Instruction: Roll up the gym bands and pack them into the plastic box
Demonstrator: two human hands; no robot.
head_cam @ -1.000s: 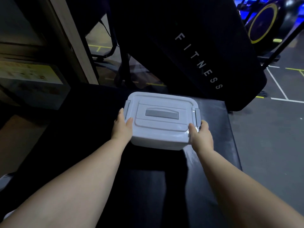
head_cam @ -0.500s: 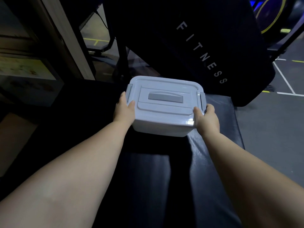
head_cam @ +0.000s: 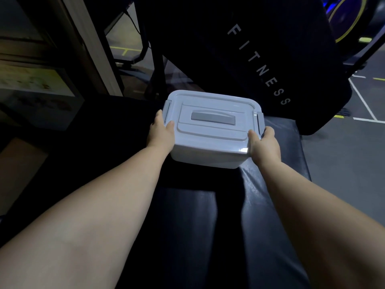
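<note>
1. Dimly, at far left: a poster (head_cam: pixel 31 83) on a dark cabinet, print too blurred to read, cut off by the frame edge.
2. Left hand (head_cam: pixel 161 132) gripping the left end of the box (head_cam: pixel 210 140), thumb up on the lid rim, fingers hidden behind the side wall below the left latch (head_cam: pixel 167 110).
3. Box in the middle, white, lid closed, grey handle (head_cam: pixel 213 117) lying flat; contents hidden; unclear whether resting on the bench or held just above it.
4. Right hand (head_cam: pixel 263 146) gripping the right end, thumb on the lid corner, fingers curled round the side, mostly out of sight beside the right latch (head_cam: pixel 259 119).
5. Underneath: black padded bench (head_cam: pixel 270 205), glossy, near part lost in shadow.
6. Behind: tilted black pad (head_cam: pixel 239 49) lettered FITNESS, top cut off.
7. Far right: grey floor (head_cam: pixel 343 167) with white and yellow lines; yellow-rimmed wheel (head_cam: pixel 350 17), only partly in frame.
</note>
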